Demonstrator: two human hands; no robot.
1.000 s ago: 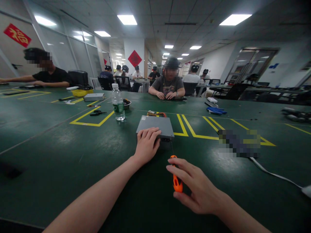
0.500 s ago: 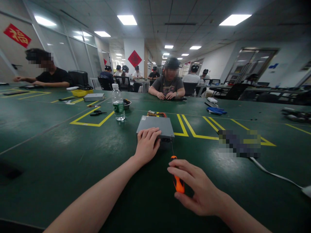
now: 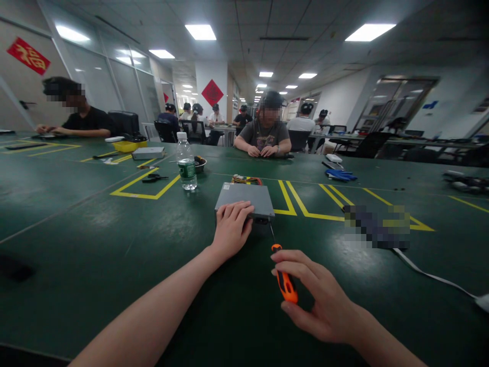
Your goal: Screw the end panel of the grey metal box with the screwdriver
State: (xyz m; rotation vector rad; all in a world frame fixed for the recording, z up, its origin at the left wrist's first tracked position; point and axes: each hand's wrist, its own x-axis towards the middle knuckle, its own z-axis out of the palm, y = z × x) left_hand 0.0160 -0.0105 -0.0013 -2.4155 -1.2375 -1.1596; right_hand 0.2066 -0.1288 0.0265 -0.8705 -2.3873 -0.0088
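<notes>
A grey metal computer power supply (image 3: 246, 196) sits on the green table, its bundle of coloured cables (image 3: 246, 180) at the far side. My left hand (image 3: 233, 227) lies over its near left part, fingers across the top and thumb down by the front face, holding it. In my right hand (image 3: 311, 290) is an orange and black screwdriver (image 3: 287, 288), held loosely between fingers and thumb. Its shaft points up and away, and the tip meets the front face near the right corner. Whether the tip sits in a screw is too small to tell.
A water bottle (image 3: 186, 165) stands left of the power supply, with a metal bowl (image 3: 200, 163) behind it. Blue gloves (image 3: 341, 175) lie at the right. A person (image 3: 263, 132) sits opposite; another person (image 3: 82, 117) is at the far left. Yellow tape (image 3: 324, 216) marks the table.
The screwdriver handle and my right hand have shifted slightly to the right, so the screwdriver leans more. My left hand and the power supply stay in place.
</notes>
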